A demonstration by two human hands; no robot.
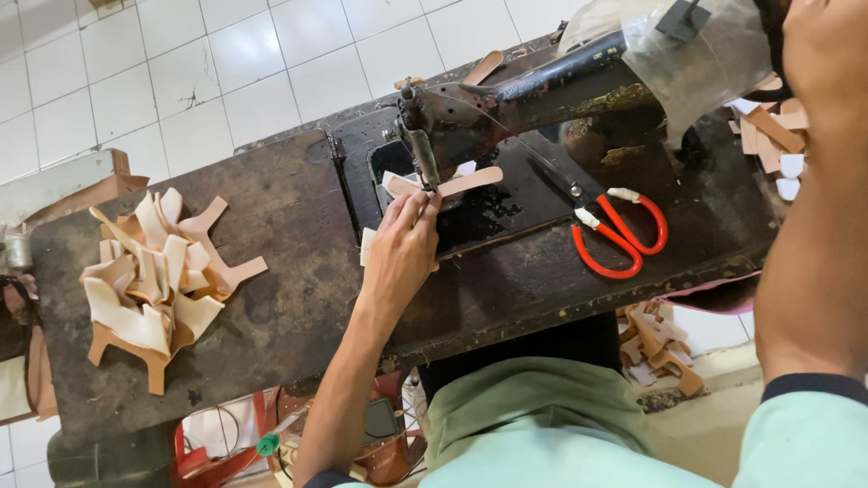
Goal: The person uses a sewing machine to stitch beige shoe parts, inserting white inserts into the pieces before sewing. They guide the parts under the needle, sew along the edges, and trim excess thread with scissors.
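Head view is looking down on a dark, worn bench carrying an old black sewing machine. The left hand is reaching forward with its fingers drawn together, their tips pressing a tan leather strip flat on the machine bed right at the needle and presser foot, apparently so the piece is lying steady where the stitching lands. A pale lining layer is showing under the strip at its left end. The right hand is lifted up at the far right edge of the picture, near the machine's wheel end, which is sitting under a clear plastic cover; whether that hand is spread or gripping anything I cannot tell, since only its back and the forearm are showing. Red-handled scissors are lying closed on the bed just right of the needle, within easy reach. A loose heap of cut tan and cream pieces is resting on the left part of the bench, well apart from the needle, and more pieces are stacked behind the machine on the right.
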